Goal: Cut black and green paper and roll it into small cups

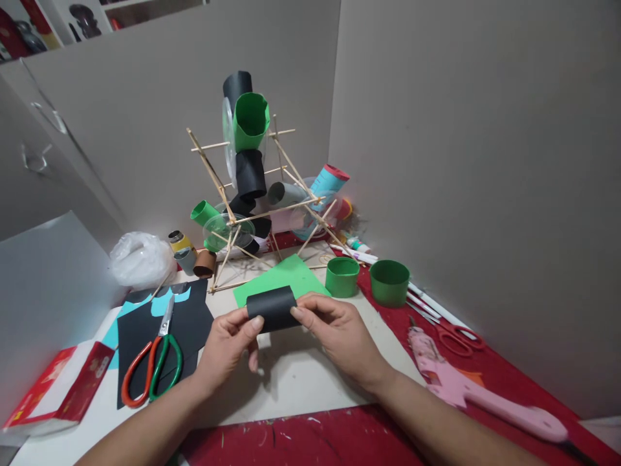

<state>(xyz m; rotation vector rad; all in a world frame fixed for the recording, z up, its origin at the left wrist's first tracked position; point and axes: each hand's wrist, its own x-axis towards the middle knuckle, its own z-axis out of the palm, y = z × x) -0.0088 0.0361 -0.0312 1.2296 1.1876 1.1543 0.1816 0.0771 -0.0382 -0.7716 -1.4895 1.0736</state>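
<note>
Between my two hands is a curved piece of black paper (272, 309), bent like a short tube and held lengthwise above the white board (310, 382). My left hand (230, 343) pinches its left end, thumb in front. At the right end, my right hand (339, 330) grips it the same way. Whether the paper's edges meet at the back is hidden. Just behind lies a sheet of green paper (284, 281). Two green paper rings (342, 278) stand to the right of it. A stick frame (272, 213) with clear plastic discs and black and green paper tubes rises farther back.
Scissors (158, 362) with red and green handles lie on black paper (198, 310) at left, near a red box (63, 388). A pink glue gun (485, 395) and red-handled scissors (458, 340) lie right on red cloth (291, 443). A plastic bag (143, 259) sits back left.
</note>
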